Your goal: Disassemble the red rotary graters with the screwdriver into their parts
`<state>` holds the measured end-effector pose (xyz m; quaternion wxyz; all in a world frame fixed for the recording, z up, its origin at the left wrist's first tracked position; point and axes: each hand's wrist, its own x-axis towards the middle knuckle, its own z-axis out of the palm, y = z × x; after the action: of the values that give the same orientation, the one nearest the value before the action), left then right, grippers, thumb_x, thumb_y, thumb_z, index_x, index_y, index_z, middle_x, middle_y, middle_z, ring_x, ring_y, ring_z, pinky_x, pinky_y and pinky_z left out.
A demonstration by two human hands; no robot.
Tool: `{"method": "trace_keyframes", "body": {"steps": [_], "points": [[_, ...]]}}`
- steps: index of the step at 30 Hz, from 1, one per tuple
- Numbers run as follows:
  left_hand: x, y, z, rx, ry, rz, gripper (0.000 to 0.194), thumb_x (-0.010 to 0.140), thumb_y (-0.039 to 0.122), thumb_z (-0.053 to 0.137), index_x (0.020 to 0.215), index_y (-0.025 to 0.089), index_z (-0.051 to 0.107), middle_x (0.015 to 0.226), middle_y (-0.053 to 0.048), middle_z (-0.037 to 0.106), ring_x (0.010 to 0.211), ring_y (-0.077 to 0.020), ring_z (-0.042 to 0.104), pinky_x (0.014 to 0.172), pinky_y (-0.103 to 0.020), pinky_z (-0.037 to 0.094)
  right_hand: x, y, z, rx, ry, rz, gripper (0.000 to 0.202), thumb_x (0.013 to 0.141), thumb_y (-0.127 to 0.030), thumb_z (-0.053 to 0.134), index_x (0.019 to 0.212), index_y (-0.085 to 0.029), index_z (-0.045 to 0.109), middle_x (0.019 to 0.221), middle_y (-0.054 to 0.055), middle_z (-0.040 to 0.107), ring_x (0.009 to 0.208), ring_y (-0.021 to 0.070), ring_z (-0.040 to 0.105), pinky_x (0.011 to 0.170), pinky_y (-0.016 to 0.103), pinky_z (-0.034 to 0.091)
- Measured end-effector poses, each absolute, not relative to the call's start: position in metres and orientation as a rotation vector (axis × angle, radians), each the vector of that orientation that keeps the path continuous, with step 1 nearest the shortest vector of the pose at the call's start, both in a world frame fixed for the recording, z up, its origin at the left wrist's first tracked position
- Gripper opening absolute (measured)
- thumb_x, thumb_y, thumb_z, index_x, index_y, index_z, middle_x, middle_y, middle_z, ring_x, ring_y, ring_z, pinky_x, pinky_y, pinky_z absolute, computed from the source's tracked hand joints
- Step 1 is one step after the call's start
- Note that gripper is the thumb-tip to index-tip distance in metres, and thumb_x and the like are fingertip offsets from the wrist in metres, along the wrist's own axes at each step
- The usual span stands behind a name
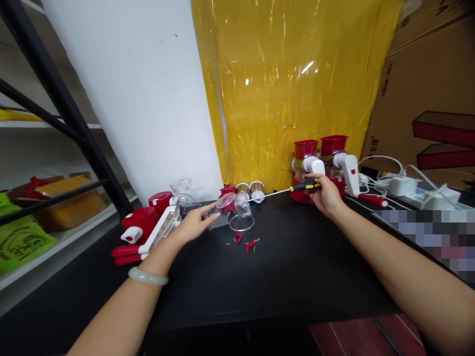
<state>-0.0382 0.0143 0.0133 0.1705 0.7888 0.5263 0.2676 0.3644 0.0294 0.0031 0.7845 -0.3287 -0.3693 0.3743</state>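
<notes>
My left hand grips a clear plastic grater housing by its left side, above the black table. In my right hand is a screwdriver with a black and yellow handle. Its long metal shaft points left and its tip reaches the housing; the exact contact point is hard to make out. Just in front of the housing lie two small red plastic parts and several tiny metal pins or screws. Behind it stand metal grater drums.
Red grater bases and white crank handles with red grips lie at left, near another clear housing. Two assembled rotary graters stand back right. White chargers and cables lie farther right. A black-framed shelf borders the left.
</notes>
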Motion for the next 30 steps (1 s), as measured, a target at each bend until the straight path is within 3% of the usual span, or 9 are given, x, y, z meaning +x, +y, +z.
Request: {"method": "trace_keyframes", "body": {"steps": [5, 9, 11, 16, 19, 22, 26, 28, 30], "points": [[-0.038, 0.013, 0.014, 2.228, 1.5, 0.75, 0.072, 0.085, 0.06, 0.054, 0.143, 0.018, 0.048, 0.071, -0.003, 0.068, 0.07, -0.0237, 0.065, 0.068, -0.033, 0.049, 0.363, 0.023, 0.004, -0.569, -0.814, 0.941, 0.02, 0.061, -0.027, 0.061, 0.079, -0.02, 0.066, 0.079, 0.002, 0.063, 0.075, 0.0169, 0.06, 0.06, 0.03, 0.052], [-0.037, 0.013, 0.014, 2.24, 1.5, 0.736, 0.072, 0.085, 0.059, 0.054, 0.143, 0.017, 0.048, 0.073, -0.004, 0.068, 0.071, -0.0235, 0.065, 0.07, -0.033, 0.049, 0.366, 0.029, 0.0, -0.693, -0.846, 0.82, 0.038, 0.076, -0.058, 0.056, 0.077, -0.021, 0.064, 0.071, 0.003, 0.062, 0.062, 0.0173, 0.06, 0.049, 0.029, 0.048], [-0.038, 0.014, 0.014, 2.247, 1.498, 0.731, 0.072, 0.085, 0.06, 0.053, 0.144, 0.018, 0.048, 0.074, -0.004, 0.069, 0.07, -0.0229, 0.065, 0.069, -0.033, 0.049, 0.369, 0.033, -0.003, -0.852, -0.892, 0.697, 0.044, 0.076, -0.064, 0.057, 0.073, -0.021, 0.063, 0.059, 0.001, 0.057, 0.049, 0.0142, 0.053, 0.042, 0.026, 0.042], [-0.039, 0.015, 0.014, 2.272, 1.514, 0.729, 0.071, 0.086, 0.058, 0.053, 0.144, 0.018, 0.047, 0.071, -0.004, 0.068, 0.069, -0.0226, 0.064, 0.068, -0.032, 0.048, 0.375, 0.038, -0.006, -0.933, -0.935, 0.643, 0.019, 0.071, -0.037, 0.069, 0.066, -0.02, 0.061, 0.048, -0.004, 0.048, 0.039, 0.0092, 0.041, 0.035, 0.022, 0.03], [-0.038, 0.014, 0.015, 2.274, 1.505, 0.722, 0.071, 0.086, 0.058, 0.053, 0.144, 0.018, 0.047, 0.072, -0.004, 0.068, 0.069, -0.0223, 0.063, 0.068, -0.031, 0.048, 0.374, 0.034, -0.002, -0.731, -0.839, 0.826, 0.006, 0.063, -0.025, 0.064, 0.066, -0.02, 0.061, 0.059, -0.001, 0.055, 0.05, 0.0109, 0.05, 0.041, 0.023, 0.04], [-0.038, 0.014, 0.015, 2.267, 1.509, 0.727, 0.071, 0.086, 0.058, 0.052, 0.143, 0.016, 0.048, 0.073, -0.004, 0.069, 0.069, -0.0222, 0.063, 0.067, -0.031, 0.048, 0.372, 0.029, 0.002, -0.609, -0.788, 0.991, 0.008, 0.06, -0.024, 0.061, 0.068, -0.021, 0.061, 0.068, 0.001, 0.06, 0.063, 0.0149, 0.058, 0.051, 0.027, 0.05], [-0.039, 0.015, 0.014, 2.283, 1.512, 0.723, 0.071, 0.086, 0.057, 0.052, 0.143, 0.016, 0.048, 0.075, -0.005, 0.071, 0.068, -0.022, 0.064, 0.068, -0.031, 0.048, 0.371, 0.028, 0.004, -0.627, -0.851, 0.932, 0.025, 0.072, -0.047, 0.061, 0.07, -0.021, 0.061, 0.066, 0.003, 0.06, 0.062, 0.0177, 0.06, 0.048, 0.029, 0.049], [-0.04, 0.016, 0.013, 2.278, 1.521, 0.726, 0.071, 0.086, 0.057, 0.052, 0.143, 0.015, 0.048, 0.074, -0.005, 0.071, 0.068, -0.022, 0.064, 0.068, -0.032, 0.048, 0.373, 0.03, 0.002, -0.755, -0.883, 0.827, 0.044, 0.076, -0.064, 0.055, 0.068, -0.021, 0.06, 0.059, 0.002, 0.056, 0.051, 0.016, 0.055, 0.041, 0.027, 0.042], [-0.041, 0.016, 0.013, 2.268, 1.527, 0.733, 0.072, 0.085, 0.058, 0.052, 0.143, 0.015, 0.048, 0.075, -0.005, 0.071, 0.069, -0.0221, 0.064, 0.069, -0.032, 0.048, 0.374, 0.033, 0.001, -0.921, -0.939, 0.708, 0.048, 0.075, -0.068, 0.058, 0.067, -0.021, 0.059, 0.053, 0.0, 0.051, 0.042, 0.0125, 0.048, 0.036, 0.025, 0.034]]}}
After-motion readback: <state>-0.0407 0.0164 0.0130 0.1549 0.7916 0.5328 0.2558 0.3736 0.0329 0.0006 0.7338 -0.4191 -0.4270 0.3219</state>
